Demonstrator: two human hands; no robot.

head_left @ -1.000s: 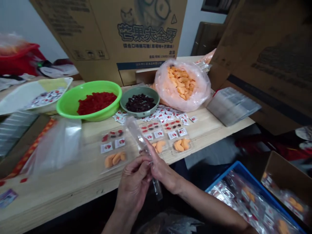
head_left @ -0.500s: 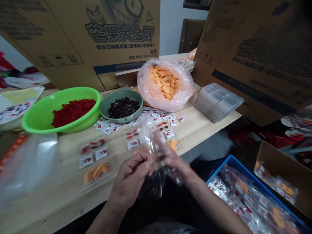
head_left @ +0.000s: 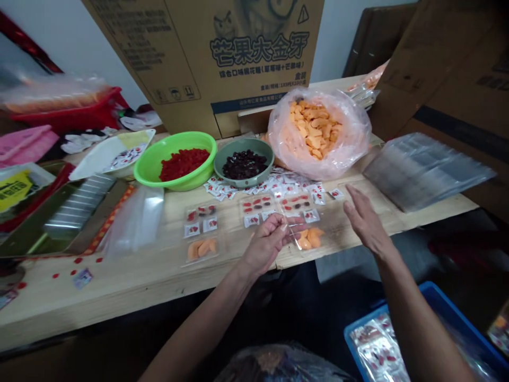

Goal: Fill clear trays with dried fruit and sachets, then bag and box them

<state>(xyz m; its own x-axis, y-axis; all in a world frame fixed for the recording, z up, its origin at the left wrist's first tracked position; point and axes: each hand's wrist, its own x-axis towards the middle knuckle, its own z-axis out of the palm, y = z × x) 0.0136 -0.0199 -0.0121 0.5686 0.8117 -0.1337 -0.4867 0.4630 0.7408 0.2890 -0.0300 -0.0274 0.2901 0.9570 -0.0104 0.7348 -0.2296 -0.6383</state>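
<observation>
Our left hand (head_left: 265,245) pinches the edge of a clear plastic tray (head_left: 295,225) holding orange gummies (head_left: 310,239), and our open right hand (head_left: 368,220) hovers over the table (head_left: 119,284). A loose pinch could tip the gummies out onto the nearby sachets (head_left: 262,187).

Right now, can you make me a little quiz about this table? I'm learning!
1. True or false: the left hand is nearer the small clear tray than the right hand is.
2. As you look, where is the grey-green bowl from the green basin? A: left of it. B: right of it. C: on top of it.
3. Fill in the blank: the crate at the lower right is ____.

Key: 1. True. 2. B. 3. Blue.
</observation>
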